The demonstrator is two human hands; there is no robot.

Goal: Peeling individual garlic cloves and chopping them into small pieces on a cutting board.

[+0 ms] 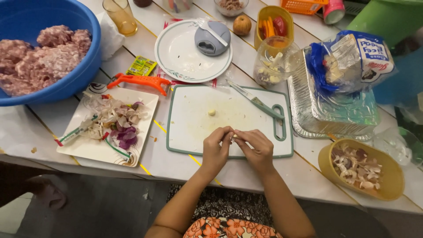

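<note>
Both hands meet over the near edge of the white cutting board (194, 117): left hand (214, 147) and right hand (257, 149) pinch a small pale clove (234, 136) between fingertips, each grip narrow; a knife (255, 102) lies beyond on the board

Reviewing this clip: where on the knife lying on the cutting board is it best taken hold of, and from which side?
Probably by the green handle, the end nearer the person's right hand. The knife lies flat and slanted on the cutting board, blade pointing up-left toward the white plate, handle down-right beside the board's handle slot. Coming from above on the right keeps the fingers off the blade.
</note>
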